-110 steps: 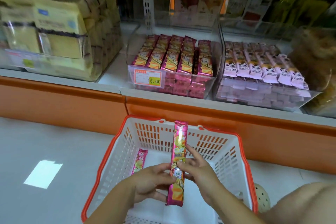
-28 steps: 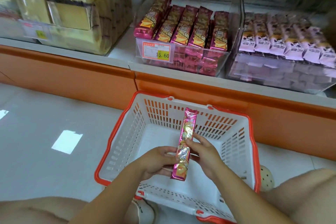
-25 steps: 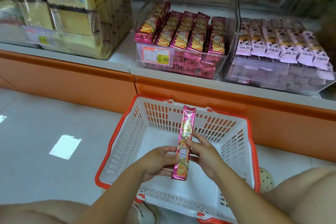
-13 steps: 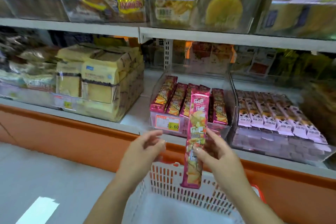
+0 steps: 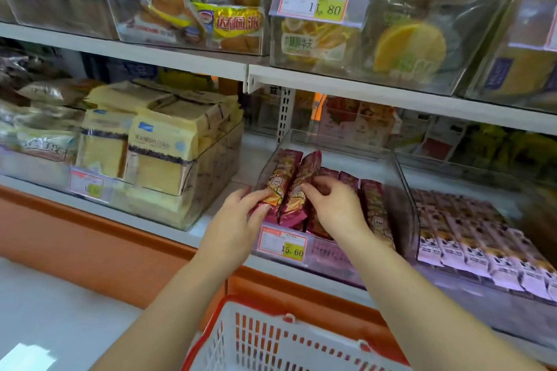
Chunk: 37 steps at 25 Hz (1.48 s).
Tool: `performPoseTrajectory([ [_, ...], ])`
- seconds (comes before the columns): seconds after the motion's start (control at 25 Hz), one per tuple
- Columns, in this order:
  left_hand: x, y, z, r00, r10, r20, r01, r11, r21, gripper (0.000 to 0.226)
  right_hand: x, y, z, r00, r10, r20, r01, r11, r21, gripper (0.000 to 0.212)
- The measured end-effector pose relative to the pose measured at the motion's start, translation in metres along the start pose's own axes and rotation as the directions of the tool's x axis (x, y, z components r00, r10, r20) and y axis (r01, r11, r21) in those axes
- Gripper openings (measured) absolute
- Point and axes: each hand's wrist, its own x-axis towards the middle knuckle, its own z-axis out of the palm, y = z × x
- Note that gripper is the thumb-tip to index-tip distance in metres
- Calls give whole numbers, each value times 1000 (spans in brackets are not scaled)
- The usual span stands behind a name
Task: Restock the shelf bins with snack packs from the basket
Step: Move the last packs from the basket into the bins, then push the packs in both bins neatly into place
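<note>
A clear shelf bin [image 5: 403, 187] holds several magenta snack packs in rows. One magenta snack pack [image 5: 303, 181] lies tilted on top of the row at the bin's left side. My right hand [image 5: 336, 206] reaches into the bin with its fingers curled on that pack's right edge. My left hand [image 5: 236, 220] pinches the near end of the leftmost pack [image 5: 278, 179] beside it. The white basket with an orange rim [image 5: 232, 303] stands below my arms; its inside is mostly out of view.
A price tag [image 5: 283, 242] reading 15.60 hangs on the bin's front. A bin of pale purple packs [image 5: 470, 238] sits to the right and yellow cake packs [image 5: 159, 153] to the left. An upper shelf [image 5: 331, 81] of bread bins overhangs. An orange base panel [image 5: 90, 238] runs below.
The pack rose from the basket to the shelf in my right hand. Both hands have moved forward into the magenta bin, and the pack now lies on the left rows.
</note>
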Motion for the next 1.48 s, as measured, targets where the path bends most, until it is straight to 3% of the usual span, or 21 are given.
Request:
performPoseTrajectory([
  [0.12, -2, -3, 5, 999, 40, -33, -42, 997, -60, 36, -21, 11, 2, 979, -195, -61, 188, 977, -104, 36],
  [0.24, -3, -4, 4, 998, 47, -48, -51, 995, -90, 36, -34, 13, 5, 948, -317, 22, 312, 916, -252, 36],
  [0.4, -5, -1, 3, 997, 40, -59, -47, 990, -136, 35, -41, 5, 3, 953, -300, 46, 300, 913, -276, 44],
  [0.56, -7, -1, 4, 999, 16, -47, -23, 989, -145, 36, -43, 4, 0, 952, -304, 39, 288, 843, -455, 48],
  [0.64, -8, -1, 4, 999, 11, -41, -17, 988, -150, 36, -42, 10, -4, 968, -252, 12, 231, 862, -452, 47],
  [0.88, -3, -3, 5, 1000, 4, -22, -6, 994, -105, 36, -40, 12, 1, 969, -203, 138, 244, 863, -442, 49],
  [1.0, -7, 2, 4, 997, 2, -82, -3, 1000, -5, 37, -54, 17, -4, 956, -269, 118, 293, 829, -476, 54],
  [1.12, -19, 16, 4, 941, 245, -233, -175, 943, 284, 40, -73, 29, -12, 967, -232, 109, 251, 771, -585, 60],
  [1.24, -31, 20, 15, 928, 369, -56, -312, 850, 425, 46, -86, 35, -15, 959, -220, 180, 282, 647, -708, 72],
  [1.32, -34, 18, 22, 948, 317, 23, -288, 827, 483, 50, -85, 35, -15, 955, -209, 210, 296, 634, -714, 72],
  [1.48, -32, 21, 19, 966, 257, 41, -244, 842, 481, 57, -81, 33, -16, 945, -217, 243, 326, 630, -705, 70],
])
